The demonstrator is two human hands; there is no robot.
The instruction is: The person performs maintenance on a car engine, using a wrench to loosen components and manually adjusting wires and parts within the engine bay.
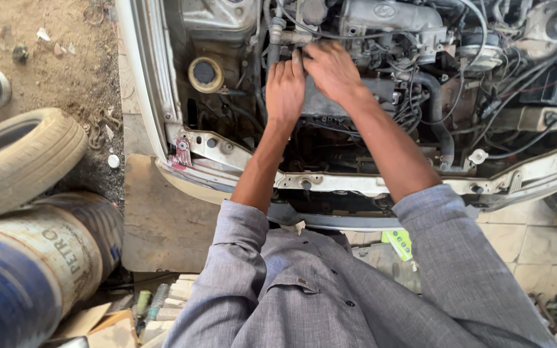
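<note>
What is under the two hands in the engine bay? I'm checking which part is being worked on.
Both the left hand and right hand rest on the grey engine among hoses; the exact part beneath is covered.

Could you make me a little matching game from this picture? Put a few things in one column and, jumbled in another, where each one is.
Things:
1. tyre
2. drum
3. round yellow cap
4. left hand

Places:
A. inside the engine bay, left of both hands
B. lying on the dirt at far left
C. on the engine, beside the right hand
D. bottom left corner, on its side

Pairs: 1-B, 2-D, 3-A, 4-C
</note>
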